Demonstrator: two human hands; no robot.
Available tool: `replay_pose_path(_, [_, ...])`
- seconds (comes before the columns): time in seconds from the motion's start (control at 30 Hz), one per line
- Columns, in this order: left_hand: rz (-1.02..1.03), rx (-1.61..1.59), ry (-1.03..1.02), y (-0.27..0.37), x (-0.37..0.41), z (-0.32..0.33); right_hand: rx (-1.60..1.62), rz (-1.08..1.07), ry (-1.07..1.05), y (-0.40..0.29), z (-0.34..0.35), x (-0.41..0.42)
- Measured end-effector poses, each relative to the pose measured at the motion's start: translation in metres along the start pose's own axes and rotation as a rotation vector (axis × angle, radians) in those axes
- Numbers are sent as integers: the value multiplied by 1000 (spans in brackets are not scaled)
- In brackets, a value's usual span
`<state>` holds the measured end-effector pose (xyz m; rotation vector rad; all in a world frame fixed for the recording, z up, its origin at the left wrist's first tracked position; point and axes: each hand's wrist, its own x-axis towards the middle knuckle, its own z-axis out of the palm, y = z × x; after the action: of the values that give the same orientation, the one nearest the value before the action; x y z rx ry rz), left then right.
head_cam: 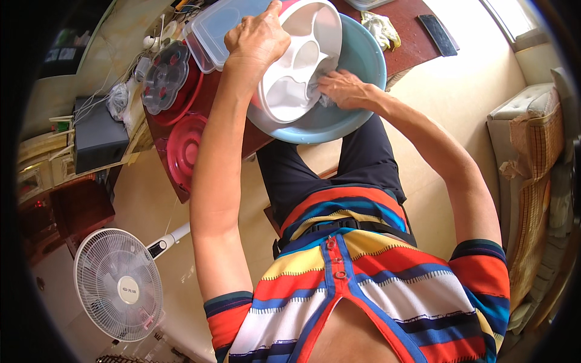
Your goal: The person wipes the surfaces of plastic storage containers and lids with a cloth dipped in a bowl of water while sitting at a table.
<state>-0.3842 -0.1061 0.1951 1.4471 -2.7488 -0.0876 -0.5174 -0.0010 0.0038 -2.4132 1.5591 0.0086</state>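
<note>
My left hand (pixel 258 36) grips the upper left rim of a round white plastic tray with divided compartments (pixel 297 50), which is tilted over a light blue plastic basin (pixel 363 54). At the tray's lower right, my right hand (pixel 341 89) holds a wet greyish cloth (pixel 326 100) against the compartments; the fingertips are partly hidden. The basin rests at the edge of a dark red table (pixel 408 27), above my knees. Part of the tray's outer side looks pink.
Left of the basin are a clear plastic container (pixel 213 31), a clear flower-shaped lid (pixel 166 78) and a red plastic dish (pixel 187 147). A yellow-edged cloth (pixel 380 30) and a smartphone (pixel 437 35) lie at the right. A white electric fan (pixel 119 285) stands lower left.
</note>
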Motion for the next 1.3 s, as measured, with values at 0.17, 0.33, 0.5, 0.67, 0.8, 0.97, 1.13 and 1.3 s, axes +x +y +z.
replay_pose_path(0.17, [-4, -6, -129, 13, 6, -10, -157, 165, 136, 12, 10, 11])
replay_pose_path(0.33, [17, -119, -105, 1, 2, -14, 36, 53, 140, 6, 11, 16])
replay_pose_path(0.5, [80, -557, 364, -13, -57, 22, 109, 95, 66, 6, 16, 13])
replay_pose_path(0.67, [17, -596, 492, -19, -113, 105, 154, 32, 103, -4, 3, 12])
replay_pose_path(0.8, [35, -489, 604, -23, -114, 124, 308, -125, 89, -14, 6, 15])
replay_pose_path(0.97, [-15, -442, 575, -17, -104, 101, 282, -32, 89, -15, 6, 7])
replay_pose_path(1.13, [-88, -389, 433, -22, -93, 81, -65, 103, 71, -19, -5, 8])
replay_pose_path(1.3, [-127, -299, 302, -23, -81, 56, 72, 157, 61, -30, 3, 33])
